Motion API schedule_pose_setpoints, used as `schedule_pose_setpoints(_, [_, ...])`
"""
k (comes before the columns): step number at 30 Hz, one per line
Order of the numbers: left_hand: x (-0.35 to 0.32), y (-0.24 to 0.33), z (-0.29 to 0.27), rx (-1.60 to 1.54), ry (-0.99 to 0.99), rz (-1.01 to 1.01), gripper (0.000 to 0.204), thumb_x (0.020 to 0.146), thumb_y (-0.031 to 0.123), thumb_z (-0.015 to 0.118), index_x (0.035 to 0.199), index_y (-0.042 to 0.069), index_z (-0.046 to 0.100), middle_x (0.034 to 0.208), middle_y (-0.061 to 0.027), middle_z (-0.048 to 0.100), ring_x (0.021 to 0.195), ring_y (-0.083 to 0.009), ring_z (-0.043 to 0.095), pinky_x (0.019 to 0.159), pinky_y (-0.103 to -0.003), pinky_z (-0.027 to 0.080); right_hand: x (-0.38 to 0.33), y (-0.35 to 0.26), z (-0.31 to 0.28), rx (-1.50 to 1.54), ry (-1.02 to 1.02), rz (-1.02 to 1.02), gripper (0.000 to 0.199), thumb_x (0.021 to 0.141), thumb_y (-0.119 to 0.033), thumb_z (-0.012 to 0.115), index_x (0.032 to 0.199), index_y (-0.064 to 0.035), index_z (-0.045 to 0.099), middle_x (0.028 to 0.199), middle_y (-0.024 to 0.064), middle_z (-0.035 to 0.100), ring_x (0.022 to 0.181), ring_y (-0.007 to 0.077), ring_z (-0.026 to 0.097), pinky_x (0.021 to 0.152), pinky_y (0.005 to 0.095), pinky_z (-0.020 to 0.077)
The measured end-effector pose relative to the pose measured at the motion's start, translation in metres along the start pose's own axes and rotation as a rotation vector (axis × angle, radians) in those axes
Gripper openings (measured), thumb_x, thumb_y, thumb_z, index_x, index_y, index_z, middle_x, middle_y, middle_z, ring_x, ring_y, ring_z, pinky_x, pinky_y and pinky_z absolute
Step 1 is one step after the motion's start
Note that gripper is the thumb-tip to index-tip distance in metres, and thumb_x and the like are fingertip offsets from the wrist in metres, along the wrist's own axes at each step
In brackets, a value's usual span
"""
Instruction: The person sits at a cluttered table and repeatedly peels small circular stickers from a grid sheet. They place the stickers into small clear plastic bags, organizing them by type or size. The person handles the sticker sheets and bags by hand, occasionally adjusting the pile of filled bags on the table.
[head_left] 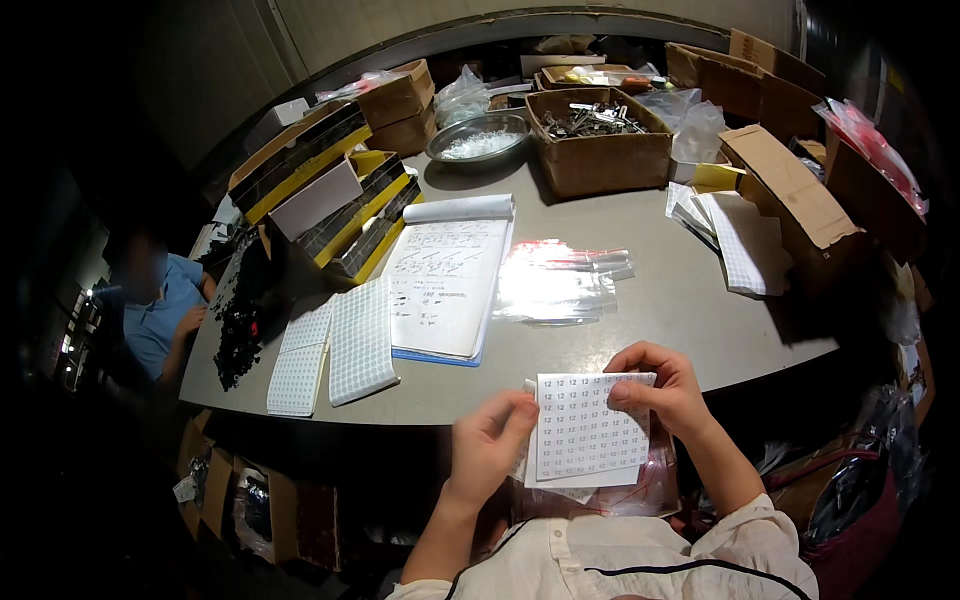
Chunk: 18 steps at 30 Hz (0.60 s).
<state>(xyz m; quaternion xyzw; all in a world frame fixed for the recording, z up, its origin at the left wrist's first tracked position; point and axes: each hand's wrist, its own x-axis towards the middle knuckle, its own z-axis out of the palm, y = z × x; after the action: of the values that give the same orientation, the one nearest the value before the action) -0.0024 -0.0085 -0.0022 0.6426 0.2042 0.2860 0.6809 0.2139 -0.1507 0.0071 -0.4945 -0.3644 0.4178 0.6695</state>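
A small stack of white sticker sheets [590,435], printed in rows, is held up in front of my chest at the near edge of the table. My left hand [488,440] pinches its left edge between thumb and fingers. My right hand [662,392] grips the upper right corner, thumb on the front and fingers behind. A second sheet shows slanted beneath the stack. Just beyond my hands, a pile of shiny clear plastic bags [560,285] with red edges lies on the table. Below the sheets, more clear plastic with red lines [650,480] rests near my lap.
An open notebook [445,280] lies left of the bags, beside more sticker sheets [362,340] and small black parts [240,330]. Boxes [340,215], a metal bowl [480,140] and a carton of metal pieces [600,165] stand behind. Another person [165,310] sits at far left.
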Motion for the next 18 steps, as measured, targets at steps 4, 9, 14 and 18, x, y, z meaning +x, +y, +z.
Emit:
schedule_pose_setpoints(4, [-0.001, 0.000, -0.002, -0.076, -0.090, 0.023, 0.021, 0.098, 0.003, 0.067, 0.116, -0.008, 0.066, 0.109, -0.0092, 0.071, 0.099, -0.0130, 0.065, 0.087, -0.028, 0.052, -0.001, 0.003, -0.002, 0.085, -0.030, 0.037, 0.032, 0.082, -0.010, 0.083, 0.109, 0.0023, 0.070, 0.091, 0.0074, 0.072, 0.083, 0.0121, 0.069, 0.074, 0.0249, 0.0550])
schedule_pose_setpoints(9, [0.002, 0.011, 0.015, 0.175, 0.076, 0.224, 0.019, 0.092, -0.006, 0.067, 0.110, -0.007, 0.068, 0.100, -0.0092, 0.073, 0.095, -0.0127, 0.069, 0.086, -0.027, 0.054, -0.004, 0.002, 0.006, -0.022, -0.070, -0.010, 0.034, 0.084, -0.009, 0.081, 0.114, 0.0032, 0.071, 0.091, 0.0079, 0.072, 0.082, 0.0115, 0.069, 0.072, 0.0236, 0.0547])
schedule_pose_setpoints(14, [0.002, 0.015, 0.008, 0.447, 0.052, 0.377, 0.013, 0.089, -0.008, 0.068, 0.102, -0.006, 0.070, 0.093, -0.0094, 0.074, 0.084, -0.0120, 0.070, 0.078, -0.025, 0.056, -0.008, 0.003, 0.000, -0.149, -0.164, -0.039, 0.026, 0.090, -0.010, 0.078, 0.110, 0.0042, 0.072, 0.095, 0.0081, 0.073, 0.087, 0.0112, 0.069, 0.077, 0.0252, 0.0567])
schedule_pose_setpoints(18, [-0.004, 0.006, 0.010, 0.158, 0.073, 0.173, 0.013, 0.093, -0.005, 0.066, 0.104, -0.007, 0.071, 0.099, -0.0112, 0.075, 0.085, -0.0139, 0.071, 0.077, -0.027, 0.056, -0.010, -0.001, 0.003, -0.226, -0.131, -0.076, 0.020, 0.089, -0.005, 0.078, 0.105, 0.0048, 0.072, 0.092, 0.0083, 0.073, 0.083, 0.0121, 0.070, 0.072, 0.0242, 0.0558])
